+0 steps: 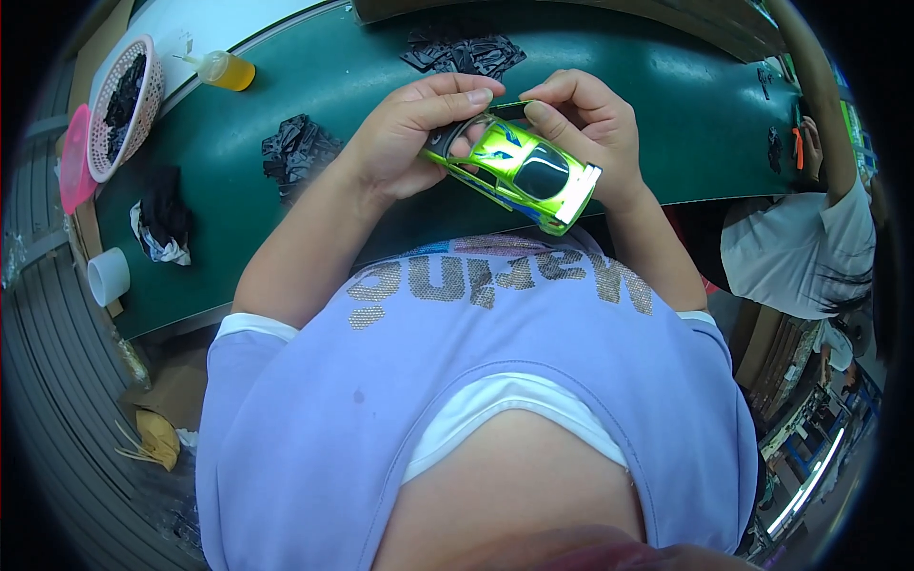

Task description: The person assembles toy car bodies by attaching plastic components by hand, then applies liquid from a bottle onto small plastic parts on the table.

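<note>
A bright green toy car body [522, 173] with a dark windscreen and blue side stripes is held in both hands above the near edge of a green work surface [666, 105]. My left hand [409, 138] cups its front end, the thumb and fingers closed over a black part at the nose. From the right, my right hand [586, 124] grips the car, its fingertips pinching the same black part at the top.
Piles of small black parts [464, 52] [297, 150] lie on the green surface. A pink basket of black parts [124, 100], a yellow bottle [227, 70], a black-and-white cloth [164, 224] and a white tape roll [108, 276] sit at left. Another person in white [800, 247] works at right.
</note>
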A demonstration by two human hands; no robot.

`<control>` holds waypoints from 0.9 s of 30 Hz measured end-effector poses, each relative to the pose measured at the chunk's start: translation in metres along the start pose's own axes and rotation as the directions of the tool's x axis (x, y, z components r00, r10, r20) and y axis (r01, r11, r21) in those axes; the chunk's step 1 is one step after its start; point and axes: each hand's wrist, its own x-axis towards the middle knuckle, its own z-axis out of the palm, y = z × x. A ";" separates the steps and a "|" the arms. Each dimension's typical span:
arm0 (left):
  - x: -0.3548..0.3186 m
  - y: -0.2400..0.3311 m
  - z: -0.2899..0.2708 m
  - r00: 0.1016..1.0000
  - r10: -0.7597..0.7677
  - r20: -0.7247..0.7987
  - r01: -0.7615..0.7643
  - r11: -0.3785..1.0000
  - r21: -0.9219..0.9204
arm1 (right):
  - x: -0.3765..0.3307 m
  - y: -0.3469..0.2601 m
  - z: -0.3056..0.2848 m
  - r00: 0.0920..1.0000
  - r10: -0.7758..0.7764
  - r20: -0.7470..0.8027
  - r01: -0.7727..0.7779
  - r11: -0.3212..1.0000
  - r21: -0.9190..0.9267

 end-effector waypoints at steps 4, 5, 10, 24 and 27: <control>-0.001 0.001 0.006 0.999 0.015 -0.030 -0.015 0.999 0.032 | 0.002 0.000 -0.006 0.996 -0.018 0.087 0.023 0.998 -0.054; -0.002 0.000 0.010 0.999 0.019 -0.036 -0.018 0.999 0.046 | 0.003 0.000 -0.008 0.990 -0.055 0.132 0.077 0.983 -0.167; -0.004 -0.002 0.006 0.999 0.053 0.012 -0.054 0.996 0.074 | 0.011 -0.004 -0.015 0.973 -0.097 0.208 0.160 0.937 -0.310; 0.001 -0.001 0.000 0.997 -0.030 -0.067 0.025 0.998 -0.065 | 0.011 0.020 -0.008 0.990 -0.008 0.144 -0.025 0.974 0.226; 0.002 -0.004 -0.001 0.999 -0.038 -0.038 0.035 0.997 -0.074 | 0.011 0.020 -0.010 0.987 -0.045 0.152 0.015 0.981 0.191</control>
